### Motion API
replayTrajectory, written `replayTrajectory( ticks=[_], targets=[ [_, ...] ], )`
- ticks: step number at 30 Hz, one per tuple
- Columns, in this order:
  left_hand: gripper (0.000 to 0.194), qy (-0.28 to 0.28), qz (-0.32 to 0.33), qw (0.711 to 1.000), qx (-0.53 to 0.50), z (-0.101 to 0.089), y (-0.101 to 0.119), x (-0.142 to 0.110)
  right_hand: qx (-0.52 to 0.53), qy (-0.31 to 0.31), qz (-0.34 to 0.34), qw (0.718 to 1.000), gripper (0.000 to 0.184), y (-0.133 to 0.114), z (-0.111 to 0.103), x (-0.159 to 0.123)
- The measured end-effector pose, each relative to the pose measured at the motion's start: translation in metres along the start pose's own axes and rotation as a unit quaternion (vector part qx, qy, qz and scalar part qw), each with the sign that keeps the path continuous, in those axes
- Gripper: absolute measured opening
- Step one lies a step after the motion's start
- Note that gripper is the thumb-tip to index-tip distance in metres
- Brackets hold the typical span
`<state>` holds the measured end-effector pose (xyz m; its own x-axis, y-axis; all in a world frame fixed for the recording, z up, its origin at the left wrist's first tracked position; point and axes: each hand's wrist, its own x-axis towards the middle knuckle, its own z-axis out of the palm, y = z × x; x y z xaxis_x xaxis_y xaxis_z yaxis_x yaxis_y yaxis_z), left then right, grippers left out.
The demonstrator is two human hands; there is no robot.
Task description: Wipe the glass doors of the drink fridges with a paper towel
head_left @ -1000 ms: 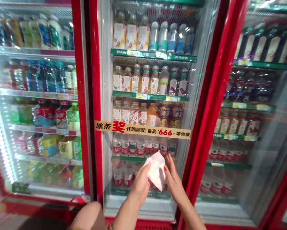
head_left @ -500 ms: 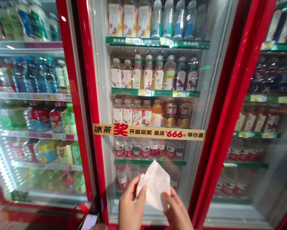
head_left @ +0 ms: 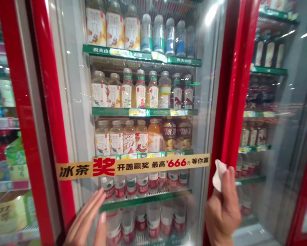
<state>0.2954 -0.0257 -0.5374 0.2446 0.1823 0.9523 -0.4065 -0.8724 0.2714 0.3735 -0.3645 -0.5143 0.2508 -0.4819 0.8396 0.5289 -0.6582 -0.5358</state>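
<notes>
In the head view my right hand (head_left: 224,205) is up at the red door frame (head_left: 229,130) on the right side of the glass door. A white tissue (head_left: 218,176) is held under its fingers, with one edge sticking out to the left. Whether the tissue touches the frame I cannot tell. My left hand (head_left: 88,222) is at the lower left, before the glass door, fingers stretched out and apart, holding nothing. A yellow strip with printed characters (head_left: 135,166) runs across the glass above and between my hands.
Behind the glass, bottles (head_left: 140,90) stand in rows on green-edged shelves (head_left: 143,112). Another red-framed cooler with drinks (head_left: 10,208) stands to the left, and a further one with bottles (head_left: 253,133) to the right.
My hands have moved apart from the tissue they both held. The right hand has carried it up and right to the frame; the left has let go and moved left. The view has shifted right and closer.
</notes>
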Motion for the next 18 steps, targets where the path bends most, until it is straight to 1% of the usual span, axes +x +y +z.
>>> replayTrajectory(
  ticks=[1,2,3,4,5,7,9,10,11,12,14,15,16,17,18],
  targets=[
    [0.061,0.006,0.035,0.999,0.013,0.008,-0.006,0.013,-0.036,-0.019,-0.091,0.995,0.064,-0.001,0.017,0.002],
    [0.068,0.008,0.065,0.997,0.033,0.018,-0.009,0.022,-0.071,-0.056,-0.166,0.982,0.069,-0.002,0.033,-0.002],
    [0.075,0.010,0.088,0.994,0.060,0.031,-0.012,0.028,-0.105,-0.099,-0.220,0.965,0.075,0.000,0.047,-0.011],
    [0.080,0.013,0.103,0.991,0.089,0.044,-0.015,0.031,-0.137,-0.135,-0.253,0.948,0.081,0.004,0.056,-0.023],
    [0.083,0.014,0.112,0.986,0.119,0.056,-0.018,0.032,-0.163,-0.154,-0.277,0.934,0.087,0.012,0.061,-0.037],
    [0.087,0.025,0.115,0.980,0.159,0.076,-0.023,0.027,-0.194,-0.163,-0.323,0.912,0.095,0.033,0.057,-0.058],
    [0.087,0.032,0.112,0.979,0.168,0.085,-0.028,0.021,-0.215,-0.155,-0.346,0.900,0.094,0.051,0.046,-0.061],
    [0.087,0.032,0.110,0.979,0.166,0.086,-0.030,0.019,-0.222,-0.147,-0.339,0.902,0.092,0.055,0.042,-0.055],
    [0.086,0.032,0.109,0.980,0.165,0.086,-0.031,0.017,-0.226,-0.138,-0.318,0.911,0.089,0.054,0.041,-0.046],
    [0.086,0.032,0.107,0.980,0.164,0.085,-0.032,0.016,-0.225,-0.126,-0.288,0.922,0.088,0.047,0.043,-0.035],
    [0.086,0.028,0.102,0.981,0.165,0.082,-0.032,0.016,-0.211,-0.106,-0.232,0.944,0.091,0.022,0.056,-0.021],
    [0.086,0.026,0.100,0.981,0.166,0.081,-0.032,0.017,-0.204,-0.106,-0.227,0.946,0.095,0.008,0.065,-0.021],
    [0.087,0.024,0.101,0.980,0.168,0.080,-0.032,0.017,-0.197,-0.118,-0.244,0.942,0.099,-0.003,0.072,-0.026],
    [0.087,0.022,0.104,0.980,0.170,0.079,-0.031,0.018,-0.190,-0.142,-0.283,0.929,0.102,-0.009,0.076,-0.036],
    [0.087,0.020,0.110,0.979,0.171,0.079,-0.031,0.019,-0.183,-0.172,-0.335,0.908,0.104,-0.010,0.075,-0.050]
  ],
)
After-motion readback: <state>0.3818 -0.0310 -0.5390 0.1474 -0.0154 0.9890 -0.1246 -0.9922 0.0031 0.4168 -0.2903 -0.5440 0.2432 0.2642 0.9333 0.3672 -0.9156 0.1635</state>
